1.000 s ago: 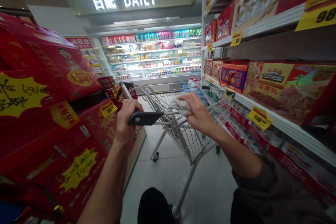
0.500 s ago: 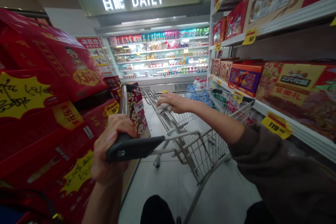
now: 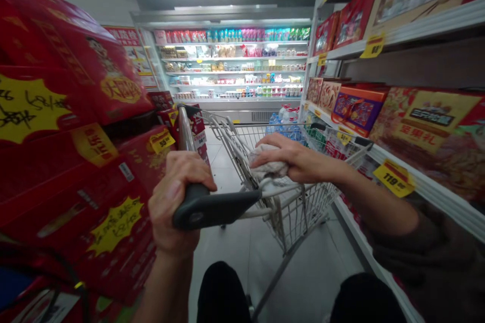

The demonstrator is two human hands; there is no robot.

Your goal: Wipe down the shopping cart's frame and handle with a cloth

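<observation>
A wire shopping cart stands before me, tilted in view, with its grey handle toward me. Wrapped round the near end of that handle is my left hand. My right hand grips a crumpled whitish cloth and presses it on the cart's frame at the near end of the basket. The fingers lie over the top of the cloth, and part of the cloth is hidden under them.
Stacked red gift boxes crowd the left side. Shelves with boxed goods and price tags run along the right. Large water bottles stand beyond the cart, before a lit refrigerated display. My knees show below.
My right hand has come nearer and to the right with the cloth, along the cart frame. My left hand still grips the handle, now slightly further right in view. The view has tipped down.
</observation>
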